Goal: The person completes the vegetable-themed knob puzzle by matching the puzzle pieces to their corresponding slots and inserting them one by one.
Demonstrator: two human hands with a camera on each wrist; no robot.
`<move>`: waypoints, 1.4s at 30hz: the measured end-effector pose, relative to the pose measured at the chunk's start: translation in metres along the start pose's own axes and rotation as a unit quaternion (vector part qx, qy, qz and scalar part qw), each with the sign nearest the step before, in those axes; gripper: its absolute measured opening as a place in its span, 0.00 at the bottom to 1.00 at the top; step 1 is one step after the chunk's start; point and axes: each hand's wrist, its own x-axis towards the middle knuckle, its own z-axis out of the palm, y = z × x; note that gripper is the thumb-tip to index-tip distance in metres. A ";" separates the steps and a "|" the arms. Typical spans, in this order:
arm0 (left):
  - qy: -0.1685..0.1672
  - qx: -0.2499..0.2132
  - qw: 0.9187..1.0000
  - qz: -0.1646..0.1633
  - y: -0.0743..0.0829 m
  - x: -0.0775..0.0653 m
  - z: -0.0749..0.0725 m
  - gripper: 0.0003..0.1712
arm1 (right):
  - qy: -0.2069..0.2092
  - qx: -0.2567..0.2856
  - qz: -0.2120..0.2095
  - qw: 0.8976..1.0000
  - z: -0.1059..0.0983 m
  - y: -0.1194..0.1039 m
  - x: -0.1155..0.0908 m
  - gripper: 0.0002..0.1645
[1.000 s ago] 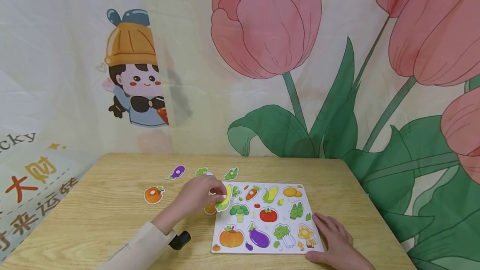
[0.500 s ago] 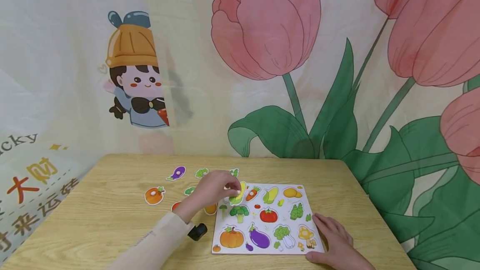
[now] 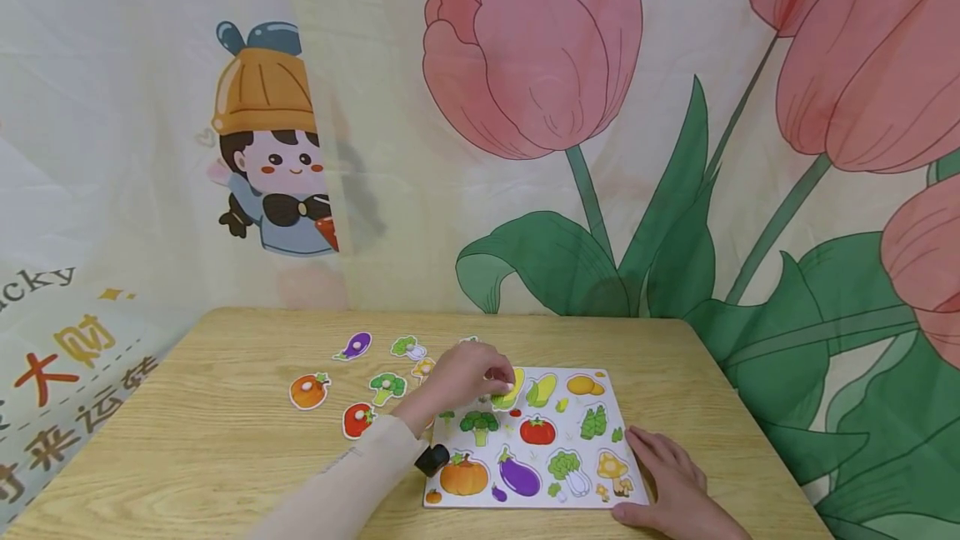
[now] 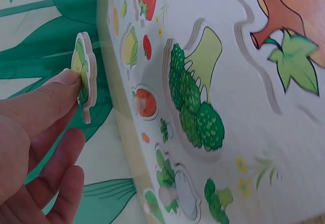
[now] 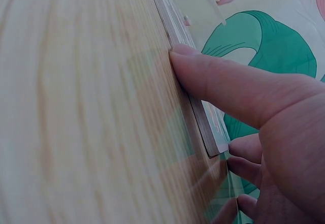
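Observation:
My left hand (image 3: 468,377) pinches a yellow-and-green corn puzzle piece (image 3: 510,390) by the small knob on its face. The piece hangs above the back part of the white vegetable puzzle board (image 3: 540,503), just left of the printed corn recess (image 3: 542,391). In the left wrist view the corn piece (image 4: 87,76) is tilted on edge between thumb and fingers, with the other fingers loosely bent. My right hand (image 3: 675,477) holds the board's near right corner, its thumb (image 5: 218,79) against the front edge and its fingers along the right side.
Loose knobbed pieces lie left of the board: an eggplant (image 3: 354,346), a bok choy (image 3: 408,347), a broccoli (image 3: 387,387), a tomato (image 3: 357,421) and a pumpkin (image 3: 308,391). A mushroom piece (image 3: 422,369) is partly behind the left arm. A tulip-printed cloth (image 3: 540,65) hangs behind the wooden table (image 3: 187,440).
My left hand has carried the corn piece to the right, from the board's left edge to beside the corn recess. The right hand and the board have stayed put.

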 end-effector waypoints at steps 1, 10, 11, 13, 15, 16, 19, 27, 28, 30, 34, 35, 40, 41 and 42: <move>-0.001 -0.003 1.000 0.000 0.001 0.002 0.002 0.02 | 0.000 0.001 -0.001 1.000 0.000 0.000 0.000 0.69; -0.006 -0.002 1.000 -0.001 0.009 0.017 0.016 0.03 | -0.002 -0.001 0.005 1.000 -0.001 0.001 0.000 0.70; -0.006 -0.001 1.000 -0.001 0.009 0.019 0.018 0.03 | -0.002 0.000 0.006 1.000 -0.001 0.001 0.000 0.70; -0.005 -0.003 1.000 -0.002 0.009 0.022 0.020 0.03 | -0.002 0.001 0.006 1.000 -0.001 0.002 0.000 0.70; -0.005 -0.005 1.000 -0.003 0.009 0.025 0.022 0.03 | -0.001 0.001 0.006 1.000 -0.001 0.003 0.001 0.70; -0.007 -0.007 1.000 -0.006 0.008 0.026 0.024 0.02 | -0.001 0.001 0.006 1.000 -0.001 0.003 0.001 0.70; -0.014 -0.008 1.000 -0.012 0.006 0.031 0.027 0.02 | -0.002 0.000 0.003 1.000 0.000 0.003 0.001 0.70; -0.025 0.020 0.999 0.009 0.009 0.042 0.030 0.03 | -0.006 -0.002 0.011 1.000 0.001 0.002 0.002 0.69; -0.023 0.020 0.999 0.009 0.008 0.043 0.031 0.03 | -0.005 -0.002 0.011 1.000 0.001 0.002 0.002 0.69; -0.021 0.015 1.000 0.005 0.008 0.045 0.033 0.02 | -0.003 -0.005 0.011 1.000 0.001 0.003 0.002 0.70; -0.018 0.002 1.000 -0.002 0.006 0.045 0.037 0.02 | -0.001 -0.005 0.006 1.000 0.001 0.003 0.002 0.70; -0.018 -0.001 1.000 -0.003 0.006 0.045 0.038 0.02 | -0.001 -0.005 0.005 1.000 0.001 0.003 0.001 0.70; -0.013 -0.008 1.000 -0.011 0.007 0.045 0.041 0.03 | -0.001 -0.002 0.002 1.000 0.000 0.001 0.000 0.69; -0.013 -0.007 1.000 -0.011 0.007 0.045 0.041 0.03 | -0.001 -0.002 0.002 1.000 0.000 0.001 0.000 0.69; -0.013 -0.006 1.000 -0.013 0.007 0.045 0.042 0.03 | -0.001 -0.002 0.001 1.000 0.000 0.000 0.000 0.69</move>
